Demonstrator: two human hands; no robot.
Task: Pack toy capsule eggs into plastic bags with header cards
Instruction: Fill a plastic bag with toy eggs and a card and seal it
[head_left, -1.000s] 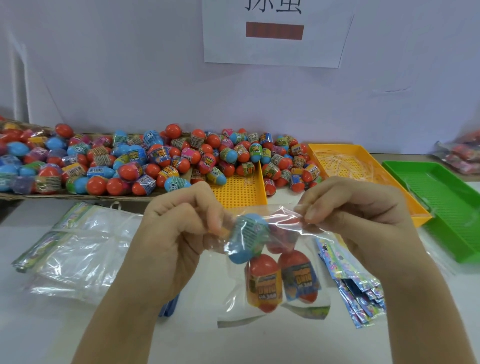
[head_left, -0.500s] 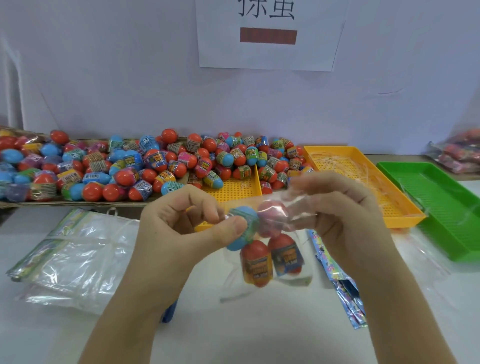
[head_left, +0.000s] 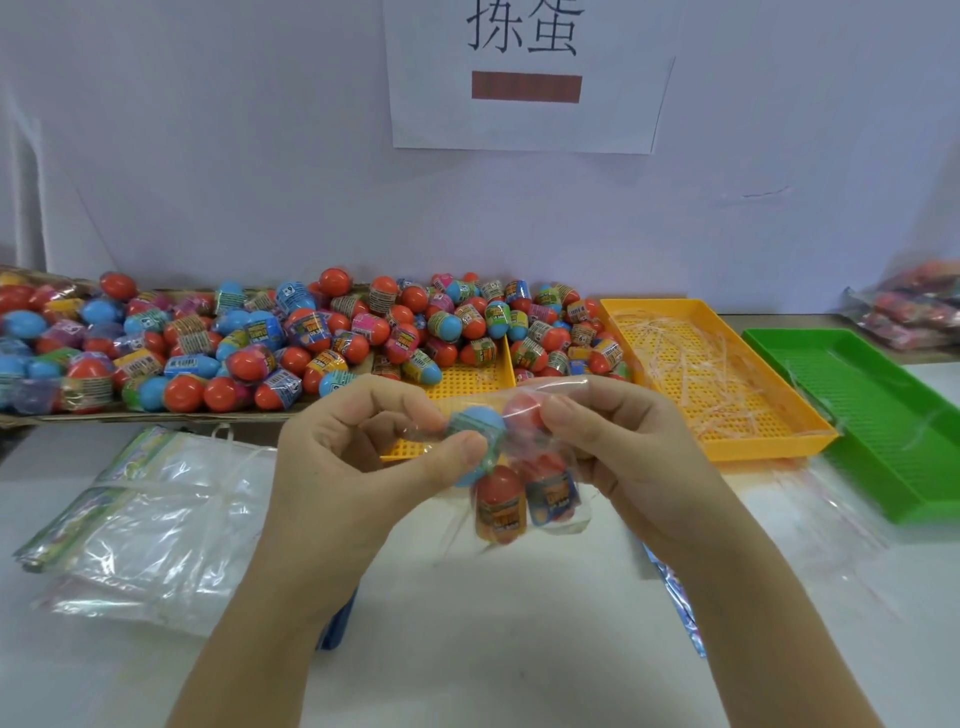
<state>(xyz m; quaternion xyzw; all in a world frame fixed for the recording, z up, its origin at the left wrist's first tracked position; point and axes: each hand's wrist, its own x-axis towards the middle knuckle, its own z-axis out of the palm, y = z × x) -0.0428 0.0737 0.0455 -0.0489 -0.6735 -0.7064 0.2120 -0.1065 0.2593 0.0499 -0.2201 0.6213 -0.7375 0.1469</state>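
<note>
Both hands hold a clear plastic bag (head_left: 563, 522) above the white table. Inside it are a blue capsule egg (head_left: 480, 447) at the top and two red eggs with labels (head_left: 501, 506) at the bottom; another red egg sits behind my right fingers. My left hand (head_left: 358, 467) pinches the bag's top over the blue egg with thumb and fingers. My right hand (head_left: 618, 457) grips the bag's upper right side. A big heap of loose red and blue capsule eggs (head_left: 311, 343) lies behind. Header cards (head_left: 675, 608) peek out under my right forearm.
A pile of empty clear bags (head_left: 156, 519) lies at the left. An orange tray (head_left: 789, 421) with plastic strips stands at the right, a green tray (head_left: 924, 499) beyond it. Filled bags (head_left: 914, 306) sit far right. A paper sign (head_left: 524, 73) hangs on the wall.
My hands have drawn closer together and bunched the bag's top; the left thumb has come over the blue egg, and the bag has risen slightly.
</note>
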